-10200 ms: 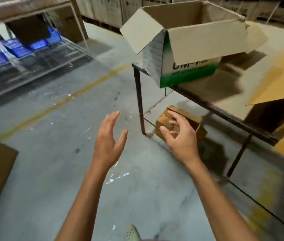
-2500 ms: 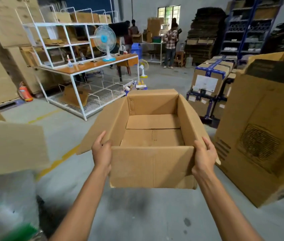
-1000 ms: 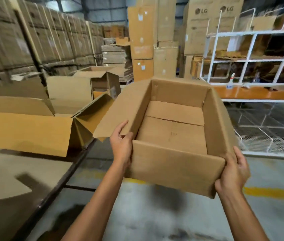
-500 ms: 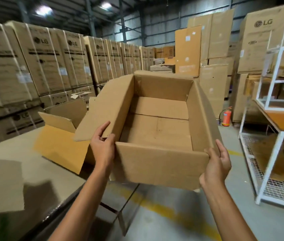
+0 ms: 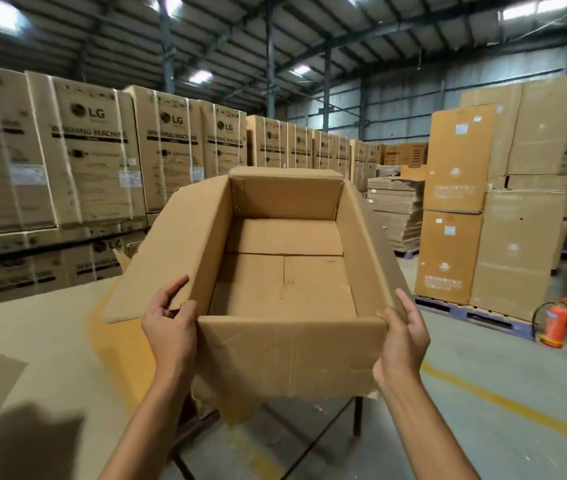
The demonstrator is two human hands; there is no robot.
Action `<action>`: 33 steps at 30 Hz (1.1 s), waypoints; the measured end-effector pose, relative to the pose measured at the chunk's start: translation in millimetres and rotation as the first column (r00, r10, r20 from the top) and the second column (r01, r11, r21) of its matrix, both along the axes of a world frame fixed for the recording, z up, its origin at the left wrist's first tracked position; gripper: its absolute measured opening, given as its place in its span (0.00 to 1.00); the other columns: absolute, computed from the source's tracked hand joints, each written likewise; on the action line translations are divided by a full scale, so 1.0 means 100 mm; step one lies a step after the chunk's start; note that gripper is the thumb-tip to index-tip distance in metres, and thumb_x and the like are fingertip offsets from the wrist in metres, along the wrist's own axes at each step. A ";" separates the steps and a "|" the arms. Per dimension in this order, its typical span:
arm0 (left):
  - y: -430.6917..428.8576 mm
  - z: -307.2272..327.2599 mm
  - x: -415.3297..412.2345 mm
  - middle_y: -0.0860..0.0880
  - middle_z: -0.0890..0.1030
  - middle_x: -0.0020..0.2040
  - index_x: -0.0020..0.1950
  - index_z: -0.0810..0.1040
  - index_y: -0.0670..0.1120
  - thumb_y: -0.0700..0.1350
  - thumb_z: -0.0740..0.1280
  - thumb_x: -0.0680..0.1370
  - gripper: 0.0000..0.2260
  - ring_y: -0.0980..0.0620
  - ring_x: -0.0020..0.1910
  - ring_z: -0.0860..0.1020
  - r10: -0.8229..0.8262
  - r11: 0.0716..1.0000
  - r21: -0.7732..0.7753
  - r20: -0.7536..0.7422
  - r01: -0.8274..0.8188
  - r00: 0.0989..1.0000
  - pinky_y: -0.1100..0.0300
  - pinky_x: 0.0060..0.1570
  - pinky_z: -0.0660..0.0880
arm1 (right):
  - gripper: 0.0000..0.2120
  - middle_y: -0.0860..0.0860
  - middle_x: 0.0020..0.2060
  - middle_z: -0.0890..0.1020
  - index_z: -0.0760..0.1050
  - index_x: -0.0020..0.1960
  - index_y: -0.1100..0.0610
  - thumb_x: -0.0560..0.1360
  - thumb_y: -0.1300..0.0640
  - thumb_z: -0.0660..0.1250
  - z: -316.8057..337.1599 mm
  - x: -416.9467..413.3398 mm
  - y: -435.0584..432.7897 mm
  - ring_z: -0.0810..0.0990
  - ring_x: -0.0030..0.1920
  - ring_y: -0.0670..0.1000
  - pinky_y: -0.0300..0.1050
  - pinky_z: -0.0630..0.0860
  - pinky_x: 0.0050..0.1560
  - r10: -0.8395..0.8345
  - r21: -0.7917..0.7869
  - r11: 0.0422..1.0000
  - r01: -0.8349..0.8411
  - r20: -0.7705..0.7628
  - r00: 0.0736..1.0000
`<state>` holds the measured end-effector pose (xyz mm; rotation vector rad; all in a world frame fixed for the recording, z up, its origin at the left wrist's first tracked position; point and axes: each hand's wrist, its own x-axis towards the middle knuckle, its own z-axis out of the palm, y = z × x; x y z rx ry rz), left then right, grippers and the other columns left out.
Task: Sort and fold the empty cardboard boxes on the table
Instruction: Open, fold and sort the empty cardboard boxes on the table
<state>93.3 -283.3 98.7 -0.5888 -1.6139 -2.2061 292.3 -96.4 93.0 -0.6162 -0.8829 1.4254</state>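
While it hangs in the air between the two hands, the open cardboard box (image 5: 292,355) is tipped so that its empty inside faces the camera. The left hand (image 5: 171,332) grips the box at its near left corner, thumb against the near wall and fingers curled up onto the long left flap, which splays outward. The right hand (image 5: 403,344) clamps the near right corner, thumb on the near wall and fingers spread along the outside of the right wall. A ragged bottom flap droops beneath the near wall.

Left of the box and lower lies the tan worktop (image 5: 43,341), its edge passing under the box's near left corner. Behind the box on the left stand rows of strapped LG cartons (image 5: 91,150). Behind it on the right sits a stack of flattened cardboard (image 5: 396,209), then tall plain cartons (image 5: 483,202) on a pallet. Further right of the box, a red fire extinguisher (image 5: 554,325) stands on the floor.
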 end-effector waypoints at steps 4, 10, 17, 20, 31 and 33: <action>0.30 0.13 -0.47 0.50 0.82 0.56 0.61 0.81 0.47 0.30 0.64 0.74 0.20 0.60 0.43 0.77 0.110 0.993 0.029 0.012 -0.110 0.994 0.69 0.44 0.73 | 0.24 0.52 0.56 0.82 0.78 0.65 0.49 0.73 0.68 0.68 0.20 -0.70 0.52 0.81 0.55 0.54 0.54 0.78 0.60 0.116 0.032 0.993 -0.117 0.020 0.993; 0.63 0.32 -1.00 0.53 0.81 0.55 0.61 0.81 0.46 0.30 0.64 0.74 0.19 0.57 0.48 0.76 0.237 0.971 -0.029 -0.018 -0.237 0.971 0.67 0.48 0.73 | 0.24 0.46 0.52 0.81 0.76 0.68 0.47 0.75 0.65 0.69 0.28 -1.46 1.08 0.81 0.54 0.52 0.56 0.79 0.58 0.264 0.015 0.964 -0.264 0.028 0.964; 0.99 0.45 -1.42 0.54 0.82 0.48 0.54 0.82 0.47 0.30 0.64 0.74 0.16 0.64 0.47 0.77 0.369 0.924 -0.093 -0.032 -0.371 0.929 0.65 0.49 0.72 | 0.23 0.52 0.59 0.78 0.74 0.69 0.44 0.77 0.59 0.69 0.35 -2.22 1.67 0.79 0.54 0.53 0.56 0.80 0.51 0.440 -0.018 0.898 -0.439 0.032 0.898; 1.16 0.45 -1.53 0.53 0.82 0.47 0.53 0.82 0.47 0.31 0.64 0.74 0.14 0.60 0.46 0.77 0.441 0.892 -0.097 -0.023 -0.441 0.897 0.66 0.45 0.71 | 0.22 0.53 0.61 0.78 0.74 0.68 0.43 0.77 0.58 0.70 0.36 -2.54 1.89 0.79 0.57 0.54 0.60 0.79 0.58 0.505 -0.034 0.863 -0.504 0.051 0.862; 1.67 0.41 -2.09 0.49 0.82 0.47 0.48 0.83 0.46 0.34 0.65 0.75 0.11 0.51 0.50 0.77 0.624 0.781 -0.116 0.099 -0.613 0.775 0.56 0.50 0.72 | 0.22 0.53 0.61 0.77 0.72 0.70 0.47 0.78 0.56 0.70 0.53 -3.57 2.71 0.77 0.59 0.55 0.58 0.80 0.57 0.707 0.024 0.682 -0.731 0.237 0.667; 1.67 0.27 -2.26 0.48 0.82 0.47 0.48 0.82 0.47 0.35 0.65 0.75 0.10 0.49 0.50 0.78 0.649 0.756 -0.219 0.124 -0.617 0.751 0.55 0.50 0.72 | 0.22 0.53 0.60 0.77 0.71 0.71 0.49 0.78 0.57 0.70 0.38 -3.80 2.82 0.78 0.57 0.54 0.49 0.81 0.48 0.693 0.037 0.642 -0.766 0.399 0.600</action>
